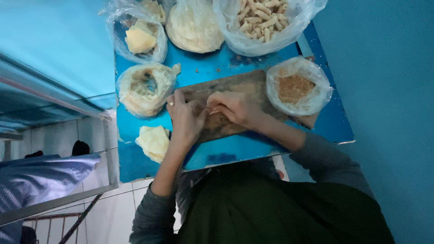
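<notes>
— What could go wrong here?
— Both hands, left hand (186, 118) and right hand (233, 108), pinch a thin wrapper (212, 110) on the wooden board (246, 83); I'd guess pressing too hard tears it.
— And the filling?
— Hidden under the fingers (each grip curled nearly closed). The crumb bag (298, 86) sits close.
</notes>
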